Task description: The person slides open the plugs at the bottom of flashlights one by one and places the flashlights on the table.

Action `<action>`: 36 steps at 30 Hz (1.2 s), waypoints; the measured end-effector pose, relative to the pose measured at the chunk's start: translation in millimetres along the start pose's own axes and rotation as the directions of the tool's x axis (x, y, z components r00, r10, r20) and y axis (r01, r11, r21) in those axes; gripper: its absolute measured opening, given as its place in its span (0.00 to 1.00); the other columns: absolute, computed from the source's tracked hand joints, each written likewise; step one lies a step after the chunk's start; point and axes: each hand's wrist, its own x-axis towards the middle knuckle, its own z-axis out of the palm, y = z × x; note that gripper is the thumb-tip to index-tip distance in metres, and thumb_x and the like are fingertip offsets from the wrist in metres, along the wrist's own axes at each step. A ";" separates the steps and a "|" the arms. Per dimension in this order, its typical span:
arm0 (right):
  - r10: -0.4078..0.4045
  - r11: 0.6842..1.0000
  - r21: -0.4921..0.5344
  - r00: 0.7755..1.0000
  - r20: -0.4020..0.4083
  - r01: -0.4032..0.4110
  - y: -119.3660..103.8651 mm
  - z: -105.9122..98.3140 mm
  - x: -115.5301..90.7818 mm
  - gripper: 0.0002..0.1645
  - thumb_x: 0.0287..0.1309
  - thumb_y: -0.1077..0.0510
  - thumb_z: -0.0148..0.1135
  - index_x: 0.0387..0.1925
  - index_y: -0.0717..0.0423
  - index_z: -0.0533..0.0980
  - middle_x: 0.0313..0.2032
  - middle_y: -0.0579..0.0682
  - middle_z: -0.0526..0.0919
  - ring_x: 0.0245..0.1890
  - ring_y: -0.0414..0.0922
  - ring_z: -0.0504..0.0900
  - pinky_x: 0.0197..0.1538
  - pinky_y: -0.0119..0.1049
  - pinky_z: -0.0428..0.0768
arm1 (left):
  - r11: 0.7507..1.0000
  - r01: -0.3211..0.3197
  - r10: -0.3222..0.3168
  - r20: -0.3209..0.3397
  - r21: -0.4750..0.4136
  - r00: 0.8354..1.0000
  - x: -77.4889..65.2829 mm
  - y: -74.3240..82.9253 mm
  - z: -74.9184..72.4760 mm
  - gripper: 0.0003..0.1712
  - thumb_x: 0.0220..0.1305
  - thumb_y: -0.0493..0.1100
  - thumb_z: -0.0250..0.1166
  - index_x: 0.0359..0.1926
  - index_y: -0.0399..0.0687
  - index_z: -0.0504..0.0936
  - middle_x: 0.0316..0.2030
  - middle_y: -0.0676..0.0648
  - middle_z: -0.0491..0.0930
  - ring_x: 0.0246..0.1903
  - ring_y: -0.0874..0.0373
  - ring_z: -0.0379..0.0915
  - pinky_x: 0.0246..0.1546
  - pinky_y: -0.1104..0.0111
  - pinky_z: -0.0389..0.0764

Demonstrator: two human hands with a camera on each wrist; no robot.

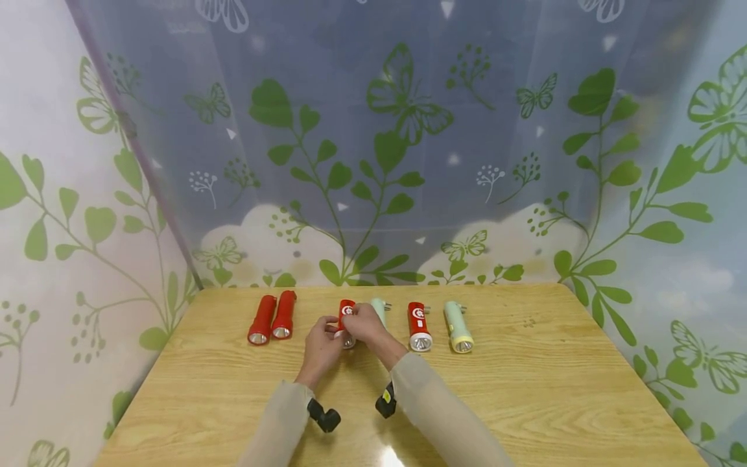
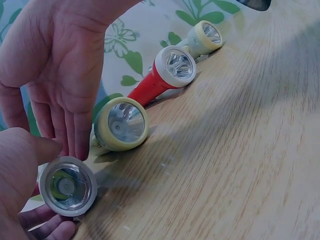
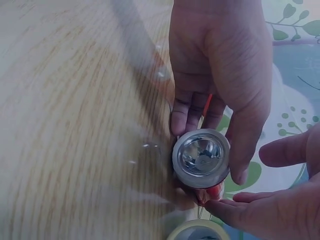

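Observation:
A red flashlight (image 1: 347, 310) with a white rim and white print lies between my two hands, its lens facing me. My left hand (image 1: 322, 347) holds it near the head; in the right wrist view the left thumb (image 3: 245, 155) lies along one side of the lens (image 3: 201, 157) and the fingers along the other. My right hand (image 1: 366, 324) reaches over its body from the right. Its fingers hang fairly straight in the left wrist view, with the thumb apart, fingertips right at the red body. Partly behind this hand is a pale green flashlight (image 1: 379, 310).
Two red flashlights (image 1: 262, 320) lie side by side on the left of the wooden table (image 1: 525, 389). To the right are a red flashlight with a white rim (image 1: 419, 327) and a pale green one (image 1: 458, 327), prongs showing. A patterned curtain (image 1: 362, 162) hangs behind.

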 end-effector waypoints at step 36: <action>-0.102 0.991 -0.085 0.995 0.005 0.102 -25.1 -6.5 4.6 0.34 0.60 0.62 0.53 0.69 0.64 0.68 0.68 0.62 0.74 0.71 0.57 0.71 0.71 0.50 0.73 | 0.997 0.053 -0.057 0.068 0.060 0.996 -42.8 -25.5 -90.2 0.31 0.69 0.55 0.66 0.64 0.41 0.72 0.56 0.36 0.77 0.55 0.43 0.80 0.50 0.57 0.84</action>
